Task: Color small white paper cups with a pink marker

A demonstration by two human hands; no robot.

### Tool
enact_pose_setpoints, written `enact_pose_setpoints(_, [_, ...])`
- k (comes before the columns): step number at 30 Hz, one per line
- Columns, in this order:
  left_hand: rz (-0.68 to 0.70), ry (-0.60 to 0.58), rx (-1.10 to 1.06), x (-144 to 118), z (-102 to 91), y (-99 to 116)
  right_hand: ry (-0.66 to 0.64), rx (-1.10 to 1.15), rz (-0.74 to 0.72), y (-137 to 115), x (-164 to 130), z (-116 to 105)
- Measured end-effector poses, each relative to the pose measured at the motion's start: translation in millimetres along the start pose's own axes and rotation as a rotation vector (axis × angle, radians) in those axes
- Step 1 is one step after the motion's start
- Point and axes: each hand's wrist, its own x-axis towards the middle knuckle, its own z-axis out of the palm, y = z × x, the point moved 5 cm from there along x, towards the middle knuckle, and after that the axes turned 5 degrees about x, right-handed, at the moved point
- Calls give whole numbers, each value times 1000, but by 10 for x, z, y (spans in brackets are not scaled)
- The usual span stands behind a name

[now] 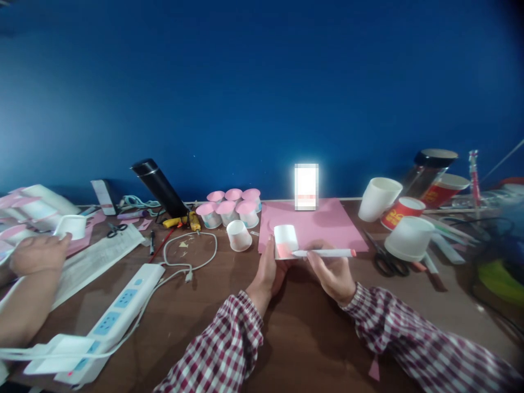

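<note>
My left hand [269, 270] is closed around a small white paper cup [285, 236], tipped on its side, whose lower part is coloured light pink. In my right hand [333, 275] is a white marker [327, 253] with a pink end, held level, its tip touching or very near the coloured part of the cup. Beneath and behind the cup lies a sheet of pink paper [327, 224]. A plain white paper cup [238, 236] stands left of my hands. Behind it several cups with flared pink rims [225, 207] stand in a group.
A co-worker's hand [39, 256] holds a white cup at the left. A power strip [118, 316] with cables lies front left, near a black bottle [158, 185]. On the right are scissors [387, 262], an overturned tub [409, 238], a white cup [379, 199] and red cups [403, 212].
</note>
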Motion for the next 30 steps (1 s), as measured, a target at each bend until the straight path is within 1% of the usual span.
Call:
enact_pose_setpoints(2, [-9, -32, 11, 3, 22, -7, 13, 5, 11, 10, 1, 0])
enact_pose_setpoints(9, [-10, -29, 1, -13, 25, -4, -31, -36, -30, -32, -4, 18])
enact_pose_setpoints(11, [-7, -30, 11, -20, 29, -4, -26, -37, -36, -39, -4, 15])
enact_pose_setpoints(15, [-10, -9, 35, -18, 28, -8, 3, -52, -20, -21, -2, -3])
enact_pose_setpoints(20, [-15, 43, 18, -18, -3, -1, -42, -24, -22, -30, 1, 11])
enact_pose_setpoints(25, [-18, -27, 28, -35, 47, 27, 3, 19, 3, -34, 6, 5])
enact_pose_setpoints(27, [-29, -28, 31, -39, 51, 35, -18, 23, 5, -27, 4, 14])
enact_pose_setpoints(30, [-58, 2, 28, -41, 37, 28, -44, 14, -9, -24, -3, 19])
